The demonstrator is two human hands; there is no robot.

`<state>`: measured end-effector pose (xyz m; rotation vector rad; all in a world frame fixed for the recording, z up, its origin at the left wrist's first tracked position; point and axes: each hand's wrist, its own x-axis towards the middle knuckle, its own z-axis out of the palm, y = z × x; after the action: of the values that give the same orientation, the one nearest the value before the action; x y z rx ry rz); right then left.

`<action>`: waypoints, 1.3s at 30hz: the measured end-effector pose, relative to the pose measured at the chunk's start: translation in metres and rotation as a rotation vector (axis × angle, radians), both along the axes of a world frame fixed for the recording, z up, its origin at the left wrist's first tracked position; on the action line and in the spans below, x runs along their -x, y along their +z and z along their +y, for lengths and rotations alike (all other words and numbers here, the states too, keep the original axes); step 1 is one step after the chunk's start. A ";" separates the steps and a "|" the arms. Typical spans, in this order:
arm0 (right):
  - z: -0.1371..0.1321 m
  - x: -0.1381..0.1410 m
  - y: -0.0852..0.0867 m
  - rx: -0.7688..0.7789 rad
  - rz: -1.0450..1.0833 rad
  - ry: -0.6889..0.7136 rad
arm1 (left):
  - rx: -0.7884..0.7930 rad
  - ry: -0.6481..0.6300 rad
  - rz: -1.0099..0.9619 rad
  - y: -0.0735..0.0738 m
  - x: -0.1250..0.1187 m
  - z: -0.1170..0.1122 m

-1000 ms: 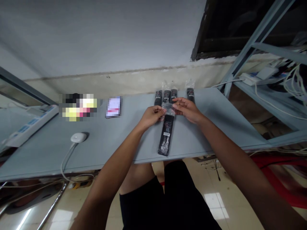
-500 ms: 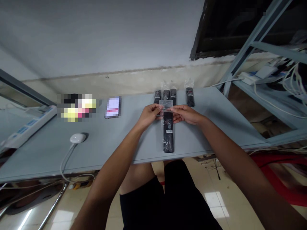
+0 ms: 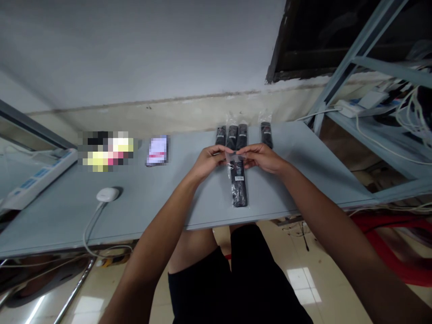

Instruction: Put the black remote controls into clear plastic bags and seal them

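A slim black remote control [image 3: 239, 191] with a white label lies in a clear plastic bag [image 3: 235, 157], its long side pointing toward me. My left hand [image 3: 211, 161] pinches the left side of the bag's far end. On the right side of that same end, my right hand [image 3: 258, 157] is closed on the plastic, thumb and fingers together. The bag's end is folded over at my fingertips. Just beyond my hands lie three similar bagged remotes [image 3: 232, 136] side by side, partly covered by my fingers. Another bagged remote [image 3: 266, 134] sits apart to their right.
The grey table [image 3: 141, 211] meets a wall at the back. A white puck-shaped device [image 3: 108, 194] with a cable lies left, near a phone-like blurred item [image 3: 157, 150]. Power strips [image 3: 40, 177] stand at the left edge, and a metal shelf frame [image 3: 381, 148] with cables stands right.
The bag's far end, upright and flat before, is now folded down between my fingers. The bagged remote has shifted slightly away from me and tilted a little.
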<state>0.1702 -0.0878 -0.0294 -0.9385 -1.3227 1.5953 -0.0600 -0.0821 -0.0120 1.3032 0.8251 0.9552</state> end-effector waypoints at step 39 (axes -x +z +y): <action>0.097 -0.056 0.021 -0.051 -0.212 -0.643 | -0.338 0.155 0.333 -0.002 -0.003 -0.002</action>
<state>0.2267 0.0091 -0.0088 -1.3607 -1.0392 0.9833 -0.0574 -0.0845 -0.0143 1.7413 1.0636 1.0464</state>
